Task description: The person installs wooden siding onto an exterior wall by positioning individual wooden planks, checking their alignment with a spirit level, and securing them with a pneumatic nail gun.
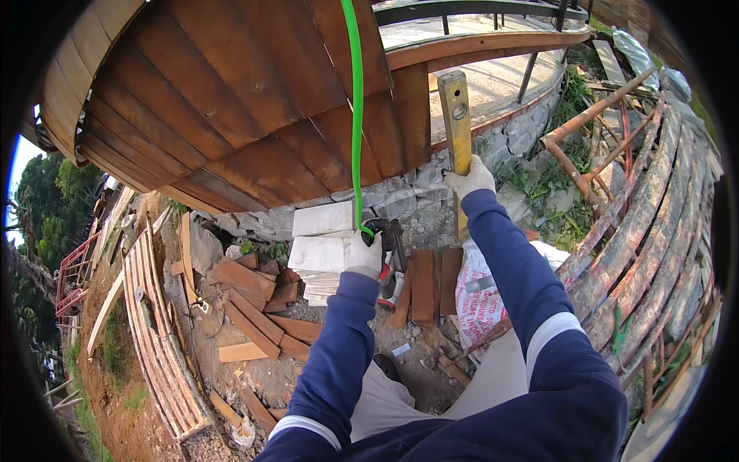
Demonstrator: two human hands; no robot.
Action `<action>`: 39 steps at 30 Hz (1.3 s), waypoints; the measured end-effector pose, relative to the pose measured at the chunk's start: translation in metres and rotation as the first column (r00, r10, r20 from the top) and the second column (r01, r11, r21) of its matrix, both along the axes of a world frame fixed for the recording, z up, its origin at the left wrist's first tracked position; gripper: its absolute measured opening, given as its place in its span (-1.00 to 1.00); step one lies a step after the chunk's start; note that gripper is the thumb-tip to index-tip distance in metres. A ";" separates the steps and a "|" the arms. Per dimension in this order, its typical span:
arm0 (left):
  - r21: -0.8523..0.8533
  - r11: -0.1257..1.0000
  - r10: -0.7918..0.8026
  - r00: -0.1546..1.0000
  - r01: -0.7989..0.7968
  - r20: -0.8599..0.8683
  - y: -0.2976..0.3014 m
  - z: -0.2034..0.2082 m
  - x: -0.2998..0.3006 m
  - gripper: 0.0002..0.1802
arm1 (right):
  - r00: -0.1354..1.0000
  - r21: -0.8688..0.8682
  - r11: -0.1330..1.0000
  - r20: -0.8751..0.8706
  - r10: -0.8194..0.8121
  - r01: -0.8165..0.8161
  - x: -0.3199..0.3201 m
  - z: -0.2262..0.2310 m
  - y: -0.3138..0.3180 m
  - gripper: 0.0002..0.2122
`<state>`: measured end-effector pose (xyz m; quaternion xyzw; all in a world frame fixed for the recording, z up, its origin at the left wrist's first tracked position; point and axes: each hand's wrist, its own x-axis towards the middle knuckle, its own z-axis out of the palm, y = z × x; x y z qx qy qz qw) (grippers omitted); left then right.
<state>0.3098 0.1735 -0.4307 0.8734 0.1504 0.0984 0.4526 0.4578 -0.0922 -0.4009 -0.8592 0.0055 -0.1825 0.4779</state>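
My left hand [363, 254], in a white glove, is closed around what looks like a tape measure. Its long green blade [357, 115] rises past the brown wooden panels [231, 100] and out of view at the top. Most of the dark case is hidden by the glove. My right hand [471, 179], also gloved, grips a yellow spirit level [456, 115] held nearly upright. The level stands beside the right edge of the panels, in front of the stone base; I cannot tell if it touches. Below my left hand is a stack of pale slabs [312, 258].
Brown wood offcuts [262, 327] litter the dirt, with a printed white sack [479, 292] near my legs. Curved slatted metal frames lie at left [158, 331] and right [647, 208]. A dark railing [477, 9] runs above the rubble-stone wall [519, 142].
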 end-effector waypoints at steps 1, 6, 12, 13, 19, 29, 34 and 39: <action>-0.062 0.998 -0.026 1.000 0.026 0.003 0.012 -0.007 0.004 -0.56 | 1.000 0.029 1.000 -0.003 0.002 -0.002 0.008 -0.001 0.008 -0.49; -0.013 0.999 -0.045 0.999 0.045 0.016 0.000 0.004 -0.001 -0.55 | 0.998 0.036 0.999 -0.048 -0.035 0.037 0.038 -0.018 0.014 -0.46; 0.039 0.998 -0.045 0.997 0.043 0.065 0.017 -0.012 0.000 -0.66 | 0.999 0.034 0.999 -0.036 0.006 -0.005 0.063 0.001 0.033 -0.47; 0.040 0.998 -0.040 0.997 0.038 0.067 0.017 -0.012 -0.001 -0.67 | 0.999 0.058 0.998 -0.028 0.023 -0.021 0.067 0.003 0.034 -0.46; 0.058 0.994 -0.097 0.991 0.091 0.097 0.014 -0.012 -0.008 -0.76 | 0.994 0.084 0.990 0.013 0.111 -0.111 0.087 0.008 0.035 -0.45; 0.224 0.973 -0.072 0.994 0.051 0.084 0.003 0.005 -0.013 -0.77 | 0.971 0.132 0.962 0.034 0.237 -0.240 0.096 0.010 0.029 -0.46; 0.091 0.989 -0.125 0.990 0.119 0.062 -0.005 0.016 -0.009 -0.77 | 0.967 0.069 0.965 0.024 0.253 -0.254 0.106 -0.003 0.018 -0.44; 0.060 0.992 -0.116 0.991 0.112 0.062 -0.016 0.029 -0.012 -0.73 | 0.930 0.112 0.924 0.061 0.361 -0.366 0.110 -0.003 0.009 -0.48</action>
